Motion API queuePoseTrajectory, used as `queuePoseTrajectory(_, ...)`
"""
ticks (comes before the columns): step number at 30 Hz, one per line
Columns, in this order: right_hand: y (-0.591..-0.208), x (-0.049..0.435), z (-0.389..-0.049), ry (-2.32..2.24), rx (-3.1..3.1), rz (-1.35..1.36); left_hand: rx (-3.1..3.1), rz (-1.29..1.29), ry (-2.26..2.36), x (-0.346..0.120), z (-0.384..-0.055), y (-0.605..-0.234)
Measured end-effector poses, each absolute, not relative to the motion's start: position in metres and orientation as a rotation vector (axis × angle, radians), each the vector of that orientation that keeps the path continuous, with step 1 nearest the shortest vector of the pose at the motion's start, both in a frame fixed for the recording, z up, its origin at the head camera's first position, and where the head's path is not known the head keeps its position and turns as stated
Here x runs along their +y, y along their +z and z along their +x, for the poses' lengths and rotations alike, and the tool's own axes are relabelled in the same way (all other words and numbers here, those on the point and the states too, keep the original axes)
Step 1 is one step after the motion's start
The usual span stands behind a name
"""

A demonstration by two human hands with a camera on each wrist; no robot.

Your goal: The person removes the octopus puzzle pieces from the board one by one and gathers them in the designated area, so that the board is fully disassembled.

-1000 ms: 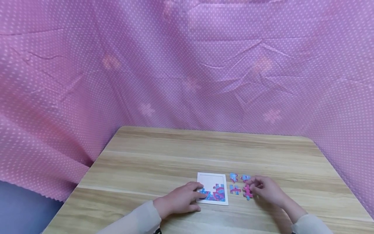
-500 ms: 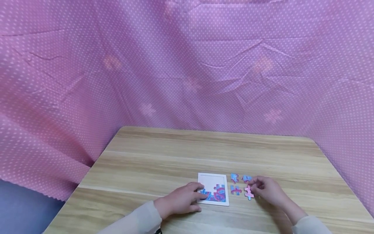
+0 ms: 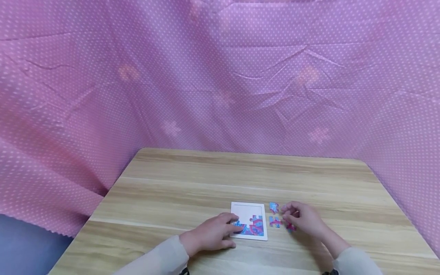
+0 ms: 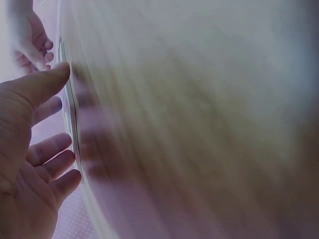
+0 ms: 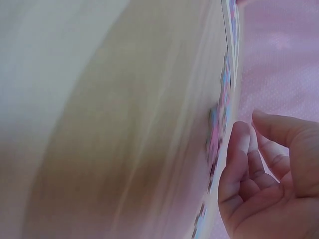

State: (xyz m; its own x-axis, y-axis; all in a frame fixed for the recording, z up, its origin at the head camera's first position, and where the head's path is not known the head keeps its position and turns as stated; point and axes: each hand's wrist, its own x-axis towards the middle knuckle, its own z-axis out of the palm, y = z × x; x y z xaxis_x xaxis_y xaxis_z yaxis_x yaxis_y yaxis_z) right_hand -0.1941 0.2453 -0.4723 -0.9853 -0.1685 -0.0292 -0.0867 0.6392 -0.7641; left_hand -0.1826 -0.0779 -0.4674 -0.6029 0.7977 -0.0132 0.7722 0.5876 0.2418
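Between the left and right edges of the table [image 3: 192, 172]: one white tray [image 3: 245, 211], at least three loose puzzle pieces [image 3: 274, 207], two hands.

The left hand [image 3: 210, 235], fingers spread, rests on the tray's left side; the left wrist view shows its thumb and four fingers, but just the tray's thin rim. Right of the tray, the right hand [image 3: 307, 221] is over the loose pieces, fingers bent, thumb and forefinger slightly apart, partly hiding one piece. The right wrist view adds a separate patterned edge [image 5: 200, 221]; whether that is a fourth, I cannot tell. The fitted pieces [image 3: 257, 229], partly covered, are hard to count.
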Motion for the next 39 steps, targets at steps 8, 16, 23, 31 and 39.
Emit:
queuePoseTrajectory(8,-0.471,0.218,-0.201,-1.276,2.717,-0.4,2.685,1.42,0.302,-0.064,-0.182,-0.466)
queuePoseTrajectory(16,-0.471,0.196,-0.203,-1.225,2.735,-0.518,2.685,1.493,0.297,-0.054,-0.18,-0.47)
queuePoseTrajectory(23,-0.473,0.188,-0.203,-1.179,2.736,-0.537,2.68,1.517,0.272,-0.052,-0.179,-0.471)
queuePoseTrajectory(31,-0.471,0.183,-0.205,-1.15,2.709,-0.49,2.703,1.525,0.253,-0.054,-0.177,-0.468)
queuePoseTrajectory(39,-0.472,0.184,-0.203,-1.147,2.702,-0.535,2.686,1.529,0.237,-0.052,-0.177,-0.472)
